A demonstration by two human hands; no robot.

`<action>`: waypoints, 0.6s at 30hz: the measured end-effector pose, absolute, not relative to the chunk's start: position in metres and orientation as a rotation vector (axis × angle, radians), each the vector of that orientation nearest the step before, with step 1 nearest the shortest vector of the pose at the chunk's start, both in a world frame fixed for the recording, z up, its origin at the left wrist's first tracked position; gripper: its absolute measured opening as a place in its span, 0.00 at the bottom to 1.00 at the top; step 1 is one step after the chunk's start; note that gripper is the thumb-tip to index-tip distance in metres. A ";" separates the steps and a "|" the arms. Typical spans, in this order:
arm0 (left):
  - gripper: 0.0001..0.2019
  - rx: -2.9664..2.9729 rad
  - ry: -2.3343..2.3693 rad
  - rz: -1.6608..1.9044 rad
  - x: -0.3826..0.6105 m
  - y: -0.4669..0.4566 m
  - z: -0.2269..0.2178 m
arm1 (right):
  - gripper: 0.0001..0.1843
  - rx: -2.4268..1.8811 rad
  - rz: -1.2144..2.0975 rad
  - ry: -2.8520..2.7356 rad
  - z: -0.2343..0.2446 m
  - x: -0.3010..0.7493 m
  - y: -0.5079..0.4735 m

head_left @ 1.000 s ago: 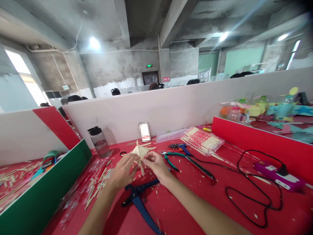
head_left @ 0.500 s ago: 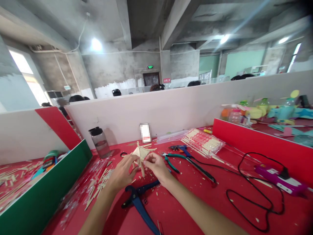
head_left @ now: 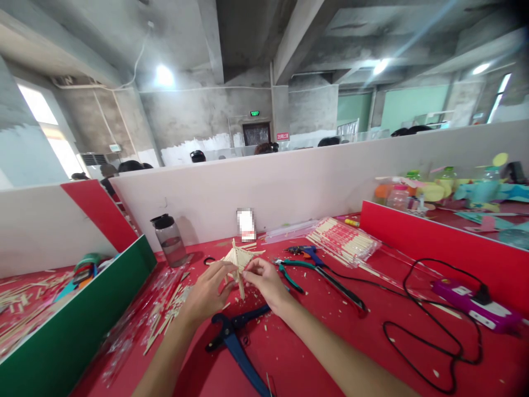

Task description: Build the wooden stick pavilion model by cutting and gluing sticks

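A small structure of pale wooden sticks (head_left: 237,257), with a peaked roof-like top, stands on the red table between my hands. From the left, my left hand (head_left: 210,289) has its fingers closed around the near side of it. My right hand (head_left: 264,280) pinches at its right side, thumb and forefinger together by an upright stick. The fingers hide part of the lower structure. Just below the hands lies a blue-handled cutter (head_left: 237,347). To the right are green-handled pliers (head_left: 291,273) and a blue glue gun (head_left: 309,253).
A water bottle (head_left: 169,242) stands back left, and a phone (head_left: 247,225) leans on the white partition (head_left: 289,184). Packed sticks (head_left: 343,241) lie right of centre. A black cable runs to a purple power strip (head_left: 475,306). Stick scraps (head_left: 173,309) and plastic wrap lie left; green and red dividers flank the table.
Both hands and the stick structure stay in nearly the same place. The view has shifted very slightly.
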State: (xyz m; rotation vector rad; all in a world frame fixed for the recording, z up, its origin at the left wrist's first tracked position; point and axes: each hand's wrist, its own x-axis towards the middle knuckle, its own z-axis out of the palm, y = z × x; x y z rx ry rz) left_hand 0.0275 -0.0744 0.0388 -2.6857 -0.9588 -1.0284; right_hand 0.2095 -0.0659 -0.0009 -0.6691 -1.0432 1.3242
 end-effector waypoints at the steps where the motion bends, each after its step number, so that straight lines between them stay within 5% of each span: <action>1: 0.10 -2.685 -0.952 -1.032 0.028 -0.075 0.039 | 0.17 -0.667 1.326 -1.042 -0.001 0.210 -0.066; 18: 0.10 -2.677 -0.894 -0.946 0.027 -0.073 0.040 | 0.18 -0.658 1.368 -0.985 0.001 0.209 -0.067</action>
